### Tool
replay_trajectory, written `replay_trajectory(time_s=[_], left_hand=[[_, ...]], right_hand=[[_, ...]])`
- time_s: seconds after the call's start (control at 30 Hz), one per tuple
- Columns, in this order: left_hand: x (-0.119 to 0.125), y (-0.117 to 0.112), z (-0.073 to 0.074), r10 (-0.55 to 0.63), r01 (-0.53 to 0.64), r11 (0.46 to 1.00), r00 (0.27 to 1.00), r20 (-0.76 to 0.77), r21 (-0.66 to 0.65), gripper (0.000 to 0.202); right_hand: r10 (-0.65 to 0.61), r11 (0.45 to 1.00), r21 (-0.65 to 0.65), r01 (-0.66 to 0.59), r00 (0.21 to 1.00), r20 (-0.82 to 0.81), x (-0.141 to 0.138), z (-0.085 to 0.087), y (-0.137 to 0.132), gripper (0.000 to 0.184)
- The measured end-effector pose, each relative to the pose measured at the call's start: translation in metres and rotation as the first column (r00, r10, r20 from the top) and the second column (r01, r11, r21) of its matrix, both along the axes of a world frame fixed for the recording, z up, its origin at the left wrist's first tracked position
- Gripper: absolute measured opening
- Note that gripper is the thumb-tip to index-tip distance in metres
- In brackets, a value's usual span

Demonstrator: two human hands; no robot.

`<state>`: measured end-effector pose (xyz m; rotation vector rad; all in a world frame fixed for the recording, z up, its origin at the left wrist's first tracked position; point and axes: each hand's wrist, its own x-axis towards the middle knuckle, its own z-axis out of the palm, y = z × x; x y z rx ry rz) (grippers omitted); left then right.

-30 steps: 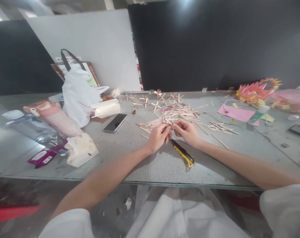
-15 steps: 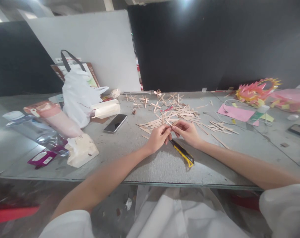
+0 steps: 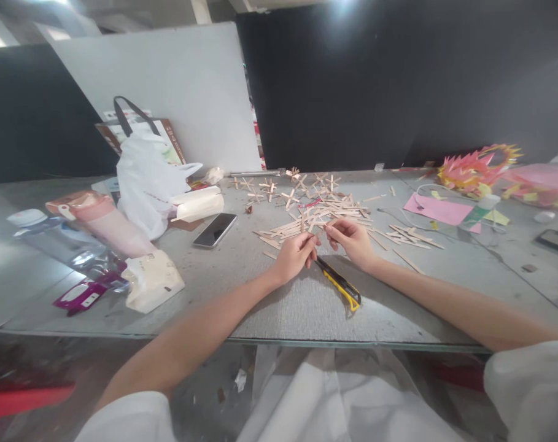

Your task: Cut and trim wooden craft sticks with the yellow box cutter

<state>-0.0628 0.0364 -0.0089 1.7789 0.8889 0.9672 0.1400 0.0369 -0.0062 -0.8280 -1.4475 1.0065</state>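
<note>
A broad black board (image 3: 398,80) and a white board (image 3: 182,80) stand behind the grey table (image 3: 269,313). Over on the left, a white plastic bag (image 3: 143,184) sits behind a pink bottle (image 3: 106,224) and a clear bottle (image 3: 53,236) lying side by side. On the far right I see a spiky paper piece (image 3: 463,172), with a pink sheet (image 3: 437,209) in front of it.

Midway along are the hands, just apart: the left hand (image 3: 294,255) has its thumb and fingers drawn together, and the right hand (image 3: 352,242) is bent into a pinch. From here I cannot tell what either grips. A phone (image 3: 215,230) lies well left of them; a cutter (image 3: 338,282) lies on their near side. Just beyond the hands spreads the pile of wooden sticks (image 3: 347,210), with small crossed sticks (image 3: 289,197) behind.
</note>
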Motion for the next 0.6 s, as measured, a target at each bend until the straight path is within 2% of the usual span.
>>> replay_trajectory(time_s=[0.23,0.47,0.53,0.6], left_hand=[[-0.001,0.001,0.000,-0.009,0.009,1.000,1.000,0.010,-0.009,0.046],[-0.001,0.000,0.000,-0.004,0.004,1.000,1.000,0.018,-0.013,0.041],[-0.001,0.001,0.001,0.018,-0.016,0.999,0.999,0.044,-0.035,0.042],[-0.001,0.003,0.001,0.047,-0.040,0.996,0.995,0.089,-0.075,0.042]], right_hand=[[0.015,1.000,0.006,-0.015,1.000,-0.005,0.000,0.002,-0.004,0.043],[0.065,0.998,0.016,-0.065,0.998,0.017,0.003,0.003,0.001,0.043],[0.004,0.997,0.082,-0.011,0.996,0.084,0.010,0.004,0.008,0.047],[-0.154,0.976,0.179,0.121,0.970,0.186,0.023,0.002,0.019,0.044]])
